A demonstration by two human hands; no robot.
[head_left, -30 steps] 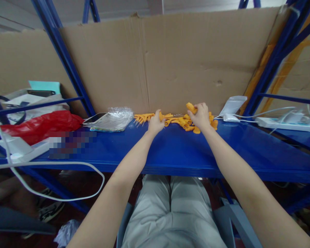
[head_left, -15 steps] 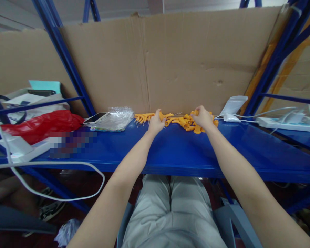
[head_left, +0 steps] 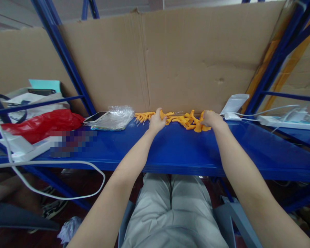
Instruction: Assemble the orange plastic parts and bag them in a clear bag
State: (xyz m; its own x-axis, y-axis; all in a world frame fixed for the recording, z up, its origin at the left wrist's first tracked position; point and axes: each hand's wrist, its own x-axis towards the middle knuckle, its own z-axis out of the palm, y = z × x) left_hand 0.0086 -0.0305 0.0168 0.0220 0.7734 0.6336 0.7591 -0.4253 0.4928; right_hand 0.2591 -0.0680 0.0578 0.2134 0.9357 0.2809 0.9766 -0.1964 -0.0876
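Observation:
My left hand [head_left: 157, 122] is closed around an orange plastic piece [head_left: 162, 113] near the back of the blue shelf [head_left: 178, 150]. To its left lies a row of orange pieces with small metal chains [head_left: 144, 116]. Between my hands spreads a loose pile of orange pieces [head_left: 186, 121], some with flared, trumpet-like ends; their exact kind is too small to tell. At the pile's right end, my right hand [head_left: 213, 120] has its fingers curled in against an orange piece [head_left: 202, 117]. The fingertips are partly hidden.
A cardboard sheet [head_left: 183, 58] stands behind the shelf. Left are clear plastic bags [head_left: 119, 119], a phone [head_left: 96, 117], a red bag [head_left: 46, 124] and a looping white cable [head_left: 100, 179]. A white folded item [head_left: 235, 106] and a power strip [head_left: 286, 121] sit at right.
My right hand has moved right, from over the pile to its right end, uncovering more orange pieces. My left hand has stayed almost in place on its piece.

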